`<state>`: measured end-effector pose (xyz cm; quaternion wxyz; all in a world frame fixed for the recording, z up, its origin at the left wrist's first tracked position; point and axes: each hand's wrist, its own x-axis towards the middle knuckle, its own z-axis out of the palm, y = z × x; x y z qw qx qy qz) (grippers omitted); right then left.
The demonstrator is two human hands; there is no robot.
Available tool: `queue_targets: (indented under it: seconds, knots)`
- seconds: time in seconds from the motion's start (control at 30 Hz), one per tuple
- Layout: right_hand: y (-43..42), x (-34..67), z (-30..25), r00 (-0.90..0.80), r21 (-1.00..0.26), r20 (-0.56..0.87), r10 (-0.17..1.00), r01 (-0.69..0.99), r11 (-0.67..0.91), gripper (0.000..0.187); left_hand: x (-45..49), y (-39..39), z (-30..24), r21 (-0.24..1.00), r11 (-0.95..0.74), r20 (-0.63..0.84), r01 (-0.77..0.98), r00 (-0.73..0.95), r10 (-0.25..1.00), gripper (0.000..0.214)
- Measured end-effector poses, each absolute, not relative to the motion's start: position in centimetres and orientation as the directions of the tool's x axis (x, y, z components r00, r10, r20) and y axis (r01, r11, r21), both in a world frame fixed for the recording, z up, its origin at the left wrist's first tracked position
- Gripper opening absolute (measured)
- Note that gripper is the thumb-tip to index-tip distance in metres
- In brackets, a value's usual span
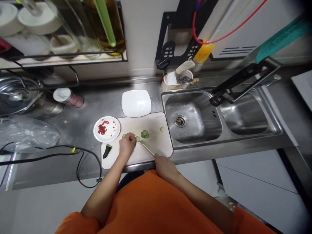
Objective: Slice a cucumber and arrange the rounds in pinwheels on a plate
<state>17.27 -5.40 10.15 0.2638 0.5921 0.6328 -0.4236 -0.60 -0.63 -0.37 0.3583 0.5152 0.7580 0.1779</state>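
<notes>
While the left hand (127,144) curls closed over a cucumber (124,135) at the middle of the cutting board (159,144), the right hand (164,166) grips a knife (147,150) near the board's front edge. Cut slices (144,134) lie toward its back edge.

I see through one head camera, facing forward and steeply down. It hangs well above the white rectangular plastic cutting board (158,143).
</notes>
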Motion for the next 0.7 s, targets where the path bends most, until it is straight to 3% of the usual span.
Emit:
queue_targets:
  seconds: [0.3,0.57,0.7]
  knots:
    - [-5.7,19.0,9.7,-0.162,-0.210,-0.839,0.520,0.977,-0.035,0.030,-4.1,-0.4,1.2,0.598,0.430,-0.263,0.677,-0.340,0.903,0.015]
    - [-5.9,19.4,9.1,-0.164,-0.215,-0.826,0.540,0.976,-0.032,0.030,-4.7,-0.8,1.4,0.312,0.358,-0.237,0.880,-0.293,0.926,0.023]
    - [-6.0,19.7,8.9,-0.171,-0.220,-0.824,0.540,0.975,-0.026,0.030,-2.8,0.0,1.3,0.464,0.220,-0.202,0.858,-0.139,0.969,0.026]
